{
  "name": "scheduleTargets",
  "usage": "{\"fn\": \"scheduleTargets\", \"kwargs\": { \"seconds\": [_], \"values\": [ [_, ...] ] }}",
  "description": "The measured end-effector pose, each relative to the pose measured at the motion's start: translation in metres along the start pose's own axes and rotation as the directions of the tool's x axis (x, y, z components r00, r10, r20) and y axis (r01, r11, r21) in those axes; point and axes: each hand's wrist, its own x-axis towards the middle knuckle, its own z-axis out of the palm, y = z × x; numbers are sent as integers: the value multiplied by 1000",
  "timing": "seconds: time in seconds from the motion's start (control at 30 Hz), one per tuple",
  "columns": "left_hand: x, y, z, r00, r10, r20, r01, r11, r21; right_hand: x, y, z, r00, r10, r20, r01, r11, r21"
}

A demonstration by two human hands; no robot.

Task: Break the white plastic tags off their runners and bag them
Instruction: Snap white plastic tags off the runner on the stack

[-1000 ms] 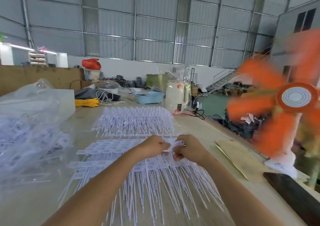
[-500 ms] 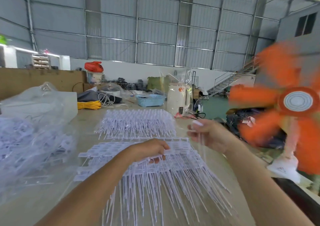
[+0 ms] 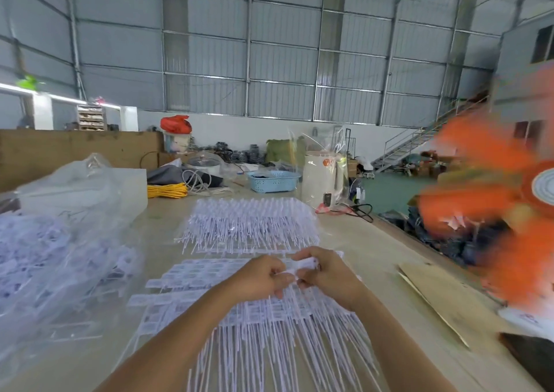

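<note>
A spread of white plastic tags on their runners (image 3: 209, 283) lies on the table in front of me, its thin stems fanning toward me. A second stack of tags on runners (image 3: 248, 226) lies just beyond it. My left hand (image 3: 260, 274) and my right hand (image 3: 323, 271) meet over the far edge of the near spread. Both pinch the same white tag piece (image 3: 304, 264) between their fingertips. A clear plastic bag (image 3: 54, 241) holding loose white tags sits at the left.
An orange fan (image 3: 509, 199) spins close at the right edge of the table. Brown cardboard (image 3: 443, 298) lies at the right. A white kettle (image 3: 322, 178), a blue basket (image 3: 272, 181) and a yellow cable coil (image 3: 166, 190) stand at the far end.
My right hand, which had lifted away to the right half a second ago, has come back to the left hand. Both now pinch a tag piece together again.
</note>
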Motion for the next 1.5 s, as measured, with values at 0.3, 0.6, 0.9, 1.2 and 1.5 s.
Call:
{"fn": "scheduleTargets", "kwargs": {
  "seconds": [0.3,0.6,0.9,1.2,1.5],
  "values": [
    [-3,4,12,984,-121,-130,85,965,-249,0,3,13,993,-119,-21,99,901,-423],
    [-15,-3,-13,995,-85,-42,69,951,-302,-11,-7,-58,899,105,-425,110,885,453],
    [-12,5,-6,998,25,56,-27,999,47,-9,-12,-3,989,104,-106,-77,969,233],
    [-18,0,-10,1000,3,-31,-1,998,70,2,2,26,998,1,-56,-2,1000,-4],
    [-11,-7,-5,990,-90,-104,83,994,-69,6,4,33,996,-45,-78,21,961,-277]
  ]
}}
